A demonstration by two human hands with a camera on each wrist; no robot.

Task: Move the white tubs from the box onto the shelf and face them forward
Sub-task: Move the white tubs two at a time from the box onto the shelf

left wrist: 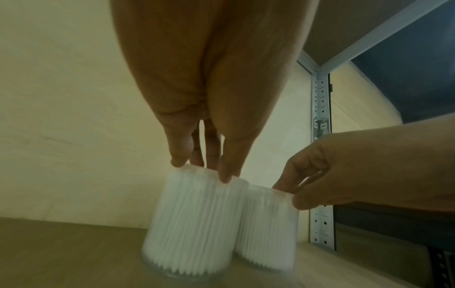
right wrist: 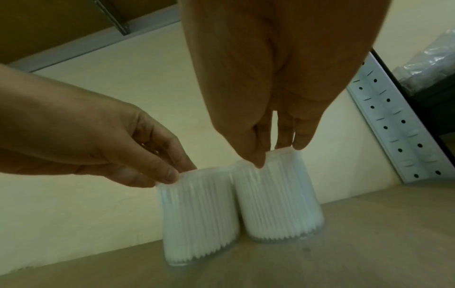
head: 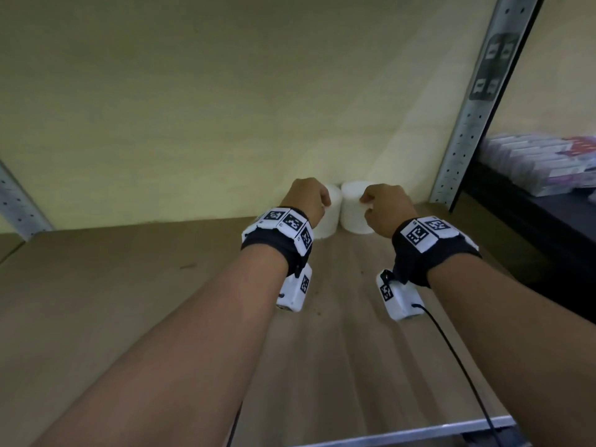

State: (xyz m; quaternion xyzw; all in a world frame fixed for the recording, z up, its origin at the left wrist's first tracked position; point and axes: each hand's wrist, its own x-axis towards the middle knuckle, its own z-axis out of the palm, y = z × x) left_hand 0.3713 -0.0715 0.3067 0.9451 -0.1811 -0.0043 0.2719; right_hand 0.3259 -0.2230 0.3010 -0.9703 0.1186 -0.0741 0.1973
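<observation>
Two white tubs stand upright side by side at the back of the wooden shelf (head: 135, 285), against the wall. My left hand (head: 309, 200) pinches the top rim of the left tub (head: 330, 217) (left wrist: 192, 224) (right wrist: 199, 218) from above. My right hand (head: 379, 208) pinches the top rim of the right tub (head: 353, 209) (left wrist: 268, 228) (right wrist: 278, 198) the same way. In the wrist views the left hand's fingertips (left wrist: 225, 177) and the right hand's fingertips (right wrist: 259, 163) sit on the rims. Both tubs rest on the shelf and touch each other. The box is not in view.
A perforated metal upright (head: 474, 104) stands just right of the tubs. Beyond it a dark shelf (head: 532, 214) carries stacked packets (head: 545, 162). Another upright (head: 16, 201) is at far left. The shelf's metal front edge (head: 403, 433) runs below my forearms.
</observation>
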